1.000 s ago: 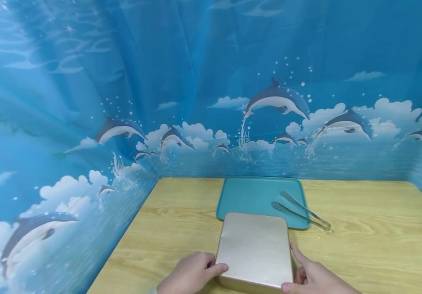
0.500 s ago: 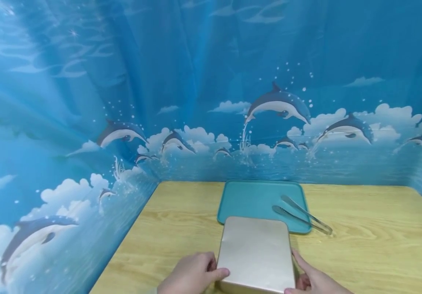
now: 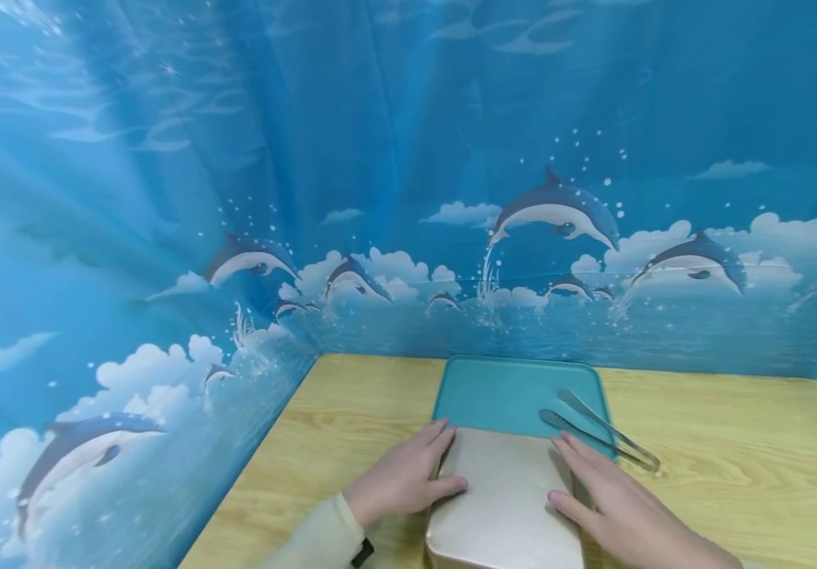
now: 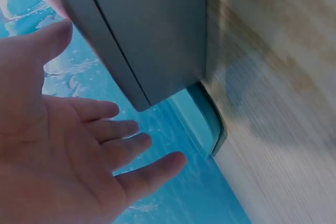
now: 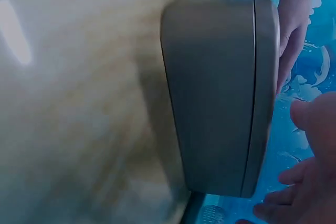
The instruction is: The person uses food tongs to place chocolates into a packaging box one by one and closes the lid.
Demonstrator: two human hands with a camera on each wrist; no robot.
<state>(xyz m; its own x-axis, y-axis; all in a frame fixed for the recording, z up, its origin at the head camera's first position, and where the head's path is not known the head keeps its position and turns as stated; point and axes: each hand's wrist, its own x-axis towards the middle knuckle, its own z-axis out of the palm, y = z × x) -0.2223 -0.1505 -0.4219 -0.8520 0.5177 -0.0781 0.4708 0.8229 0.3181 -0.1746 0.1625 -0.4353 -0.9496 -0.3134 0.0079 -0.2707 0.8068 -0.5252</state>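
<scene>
A closed, pale gold metal box (image 3: pixel 504 498) with rounded corners stands on the table at the front middle. Its lid seam runs along the side in the left wrist view (image 4: pixel 116 43), where the box looks grey. My left hand (image 3: pixel 408 472) is at the lid's left edge with fingers extended; in the left wrist view the palm faces the box, fingers spread. On the other side, my right hand (image 3: pixel 611 498) lies along the lid's right edge, fingers fairly straight. Whether the fingertips touch the lid, I cannot tell. The right wrist view shows the box's side (image 5: pixel 215 93). The inside is hidden.
Behind the box lies a teal tray (image 3: pixel 497 391), its front edge partly hidden. Metal tongs (image 3: pixel 604 431) rest across the tray's right edge, their bent end on the wooden table (image 3: pixel 736 466). A blue dolphin-print curtain (image 3: pixel 394 182) encloses the back and left side.
Both hands have let go of the box's near sides and moved forward along the lid's edges, fingers straightening. The view has shifted slightly; the box, tray and tongs keep their places.
</scene>
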